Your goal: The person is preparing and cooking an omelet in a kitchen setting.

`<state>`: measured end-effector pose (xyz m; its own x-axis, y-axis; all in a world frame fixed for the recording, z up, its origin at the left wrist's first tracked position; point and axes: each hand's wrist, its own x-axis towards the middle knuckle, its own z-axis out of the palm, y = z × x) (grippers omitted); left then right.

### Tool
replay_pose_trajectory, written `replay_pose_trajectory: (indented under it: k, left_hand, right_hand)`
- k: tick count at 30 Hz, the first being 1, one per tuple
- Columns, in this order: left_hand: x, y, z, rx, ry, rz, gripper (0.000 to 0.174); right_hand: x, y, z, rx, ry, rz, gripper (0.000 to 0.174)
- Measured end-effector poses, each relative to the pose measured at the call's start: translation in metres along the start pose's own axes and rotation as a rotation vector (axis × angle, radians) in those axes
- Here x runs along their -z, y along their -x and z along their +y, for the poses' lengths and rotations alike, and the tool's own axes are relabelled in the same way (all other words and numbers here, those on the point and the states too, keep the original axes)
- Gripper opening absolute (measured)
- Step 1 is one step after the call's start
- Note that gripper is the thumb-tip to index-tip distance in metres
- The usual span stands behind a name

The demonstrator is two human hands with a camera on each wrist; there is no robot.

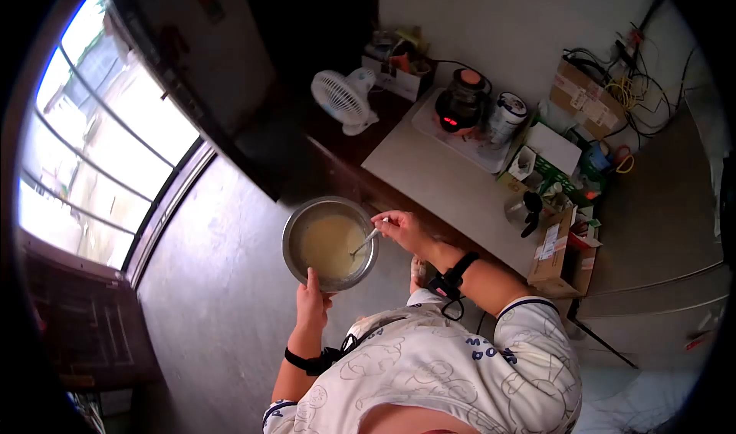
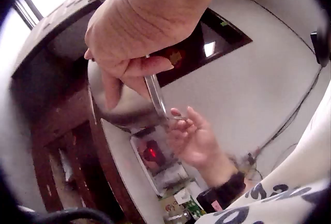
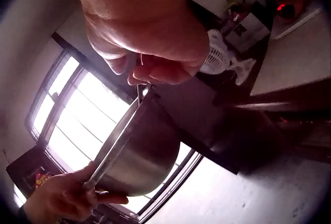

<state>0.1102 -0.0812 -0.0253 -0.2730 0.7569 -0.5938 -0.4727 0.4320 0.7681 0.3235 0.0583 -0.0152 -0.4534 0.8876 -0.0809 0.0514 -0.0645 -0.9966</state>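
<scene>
- Steel mixing bowl (image 1: 291, 231) of pale batter (image 1: 328, 244), held in the air before me: heavy, sloshy and slick, I judge.
- My left hand (image 1: 313, 300) grips its near rim.
- My right hand (image 1: 402, 231) pinches the spoon (image 1: 366, 242) in the batter.

We see the right hand (image 3: 150, 43) pinching a thin metal handle (image 3: 140, 92). Just below that grip is the steel bowl (image 3: 145, 157), its rim held lower left by the left hand (image 3: 59, 198). A white fan (image 3: 220, 58) stands to the right of the grip.
</scene>
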Motion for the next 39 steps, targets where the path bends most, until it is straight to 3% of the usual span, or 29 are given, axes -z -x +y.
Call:
replay_pose_trajectory:
  k: [3, 5, 7, 9, 11, 15, 17, 18, 22, 24, 25, 27, 28, 33, 39]
  left_hand:
    - [-0.048, -0.025, 0.007, -0.012, -0.04, -0.009, 0.038]
    - [-0.066, -0.041, 0.015, 0.051, -0.121, -0.032, 0.039]
    - [-0.084, -0.063, 0.021, 0.111, -0.196, -0.052, 0.039]
    - [-0.104, -0.082, 0.016, 0.083, -0.186, -0.089, 0.041]
    - [-0.128, -0.097, 0.019, 0.097, -0.19, -0.089, 0.041]
    - [-0.166, -0.118, 0.022, 0.163, -0.21, -0.069, 0.042]
    - [-0.177, -0.132, 0.019, 0.172, -0.203, -0.072, 0.043]
    - [-0.182, -0.137, 0.02, 0.176, -0.198, -0.082, 0.043]
    - [-0.202, -0.145, 0.03, 0.193, -0.221, -0.058, 0.045]
    - [-0.209, -0.145, 0.044, 0.25, -0.435, -0.027, 0.045]
    - [-0.21, -0.15, 0.04, 0.263, -0.435, -0.021, 0.045]
    - [-0.208, -0.162, 0.028, 0.121, -0.349, -0.04, 0.045]
    - [-0.211, -0.158, 0.036, 0.116, -0.382, -0.053, 0.046]
    - [-0.209, -0.166, 0.034, 0.154, -0.276, -0.054, 0.047]
    - [-0.202, -0.18, 0.038, 0.18, -0.319, -0.091, 0.045]
  right_hand:
    - [0.06, -0.022, 0.018, -0.033, 0.015, 0.049, 0.024]
    - [0.101, -0.036, 0.011, 0.004, 0.065, 0.184, 0.025]
    - [0.162, -0.069, 0.026, 0.104, 0.201, 0.379, 0.03]
    - [0.228, -0.096, 0.022, 0.064, 0.478, 0.587, 0.037]
    - [0.316, -0.143, 0.066, 0.093, 0.66, 0.627, 0.045]
    - [0.373, -0.173, 0.025, -0.05, 0.931, 0.83, 0.047]
    - [0.392, -0.19, 0.021, -0.182, 1.039, 0.775, 0.051]
    - [0.396, -0.196, 0.01, -0.288, 0.945, 0.687, 0.054]
    - [0.419, -0.22, 0.019, -0.338, 0.937, 0.562, 0.057]
    - [0.429, -0.233, 0.029, -0.44, 1.025, 0.504, 0.052]
    - [0.434, -0.235, 0.033, -0.451, 1.024, 0.493, 0.052]
    - [0.437, -0.241, 0.037, -0.45, 1.005, 0.492, 0.047]
    - [0.427, -0.234, 0.017, -0.419, 0.927, 0.501, 0.045]
    - [0.428, -0.229, 0.036, -0.343, 0.842, 0.566, 0.039]
    - [0.434, -0.224, 0.009, -0.326, 0.89, 0.539, 0.037]
